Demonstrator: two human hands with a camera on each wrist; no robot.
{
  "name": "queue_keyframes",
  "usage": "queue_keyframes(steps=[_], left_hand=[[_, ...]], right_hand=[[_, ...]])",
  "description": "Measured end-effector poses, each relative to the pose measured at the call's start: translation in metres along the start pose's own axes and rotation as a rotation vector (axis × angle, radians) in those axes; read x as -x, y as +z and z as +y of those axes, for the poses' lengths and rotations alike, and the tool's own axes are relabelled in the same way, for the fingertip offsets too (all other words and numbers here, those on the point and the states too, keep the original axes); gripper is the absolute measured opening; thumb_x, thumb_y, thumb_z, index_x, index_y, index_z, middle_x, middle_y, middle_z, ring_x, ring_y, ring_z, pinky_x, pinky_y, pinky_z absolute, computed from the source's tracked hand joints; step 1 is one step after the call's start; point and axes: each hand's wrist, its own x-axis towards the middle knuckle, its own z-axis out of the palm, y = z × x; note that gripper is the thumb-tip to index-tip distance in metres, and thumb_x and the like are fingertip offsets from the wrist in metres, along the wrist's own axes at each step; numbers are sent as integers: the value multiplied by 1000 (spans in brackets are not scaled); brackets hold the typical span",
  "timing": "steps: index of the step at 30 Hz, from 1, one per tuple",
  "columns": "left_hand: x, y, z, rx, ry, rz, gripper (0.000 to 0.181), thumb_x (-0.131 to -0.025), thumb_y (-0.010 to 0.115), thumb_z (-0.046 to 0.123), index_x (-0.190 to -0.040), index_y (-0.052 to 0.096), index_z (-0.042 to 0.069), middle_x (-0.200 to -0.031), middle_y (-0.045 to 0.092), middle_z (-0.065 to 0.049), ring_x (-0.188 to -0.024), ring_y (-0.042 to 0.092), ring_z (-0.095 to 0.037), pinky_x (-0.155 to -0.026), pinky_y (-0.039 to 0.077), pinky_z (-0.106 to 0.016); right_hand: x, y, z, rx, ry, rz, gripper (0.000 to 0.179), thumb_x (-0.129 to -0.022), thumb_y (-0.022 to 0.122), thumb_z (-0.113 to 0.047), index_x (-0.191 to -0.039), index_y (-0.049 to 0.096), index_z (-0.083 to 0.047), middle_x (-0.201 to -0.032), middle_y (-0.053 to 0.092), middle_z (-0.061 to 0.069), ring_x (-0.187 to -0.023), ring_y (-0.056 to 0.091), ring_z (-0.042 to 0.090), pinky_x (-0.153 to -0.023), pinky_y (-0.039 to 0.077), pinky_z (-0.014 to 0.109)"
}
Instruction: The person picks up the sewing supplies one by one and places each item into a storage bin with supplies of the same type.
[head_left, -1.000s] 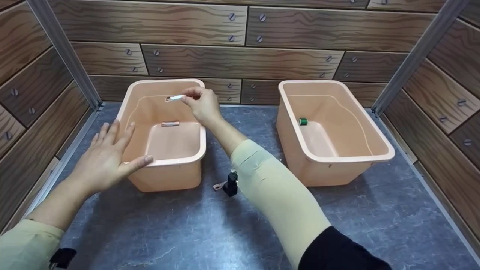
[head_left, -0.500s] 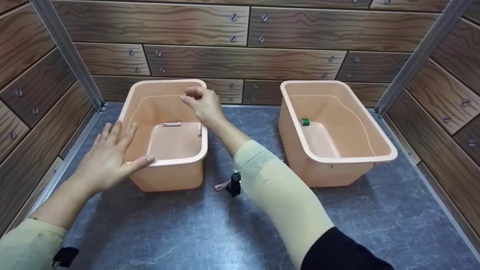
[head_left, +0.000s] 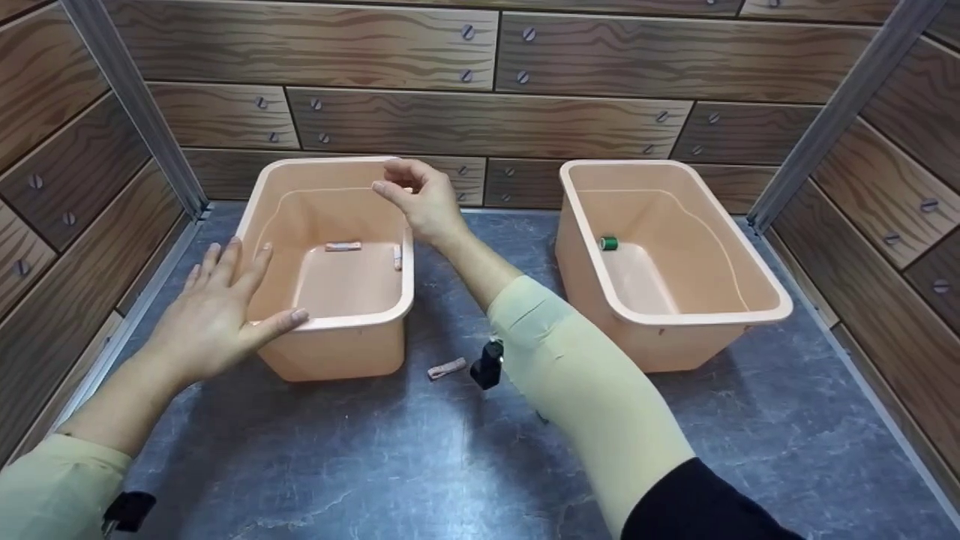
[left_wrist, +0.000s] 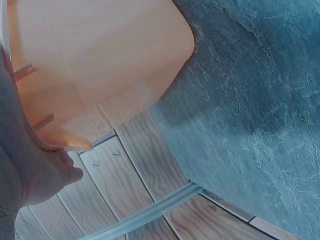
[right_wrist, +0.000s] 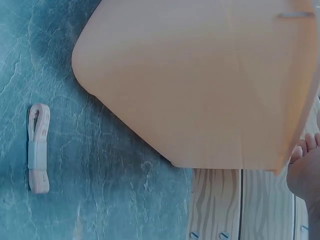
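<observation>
My left hand (head_left: 214, 311) lies with spread fingers on the left rim of the left peach bin (head_left: 360, 322), thumb over the near corner. Above that bin's far right corner is my right hand (head_left: 427, 201), its fingers loosely bent and nothing between them. Inside lie two small folded tape measures: one tape measure (head_left: 343, 246) at the back, another tape measure (head_left: 397, 257) along the right wall. A third folded tape measure (head_left: 447, 368) rests on the table between the bins; the right wrist view shows the white band round this tape measure (right_wrist: 38, 150).
On the right stands a second peach bin (head_left: 675, 319) with a green thread spool (head_left: 608, 243) inside. A small dark thing (head_left: 541, 417) shows beside the right sleeve. Wood-patterned walls (head_left: 480, 124) and metal posts (head_left: 135, 112) enclose the grey table (head_left: 360, 465).
My right hand has let go of a tape measure, which now lies along the left bin's right wall. The hand has then moved slightly right and away. My left hand has stayed put.
</observation>
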Motion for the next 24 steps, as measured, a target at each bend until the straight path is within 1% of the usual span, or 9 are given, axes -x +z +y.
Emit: queue_keyframes(steps=[5,11,15,19,24], left_hand=[[0,1,1,-7,1,-4,108,-98,51,77,-171,12,8,-170,1,-37,-155,-4,-60,-121,10,-75],[0,1,0,2,6,7,108,-98,52,77,-171,11,8,-170,1,-38,-155,-3,-60,-122,9,-75],[0,2,-1,3,13,15,108,-98,53,76,-171,12,8,-170,2,-38,-155,-2,-61,-121,10,-75],[0,2,-1,-2,19,13,108,-98,53,75,-171,12,8,-170,2,-39,-155,-2,-61,-121,10,-76],[0,2,-2,-6,20,12,107,-98,54,74,-171,12,7,-169,2,-39,-154,-2,-62,-120,11,-76]], right_hand=[[3,-10,-7,9,-12,16,36,-97,79,-7,-129,70,6,-120,72,23,-107,68,21,-93,52,24],[9,-21,-16,-26,-6,14,36,-96,79,-5,-129,69,7,-120,72,21,-105,69,20,-93,56,26],[13,-26,-25,-43,-4,2,35,-97,78,-5,-129,69,6,-119,72,19,-104,70,18,-92,57,28],[17,-31,-34,-54,-19,-14,35,-97,78,-4,-129,69,6,-116,73,16,-105,70,18,-94,57,28],[22,-37,-45,-77,-31,-33,37,-96,79,-3,-131,69,6,-115,73,16,-105,71,20,-95,58,30]])
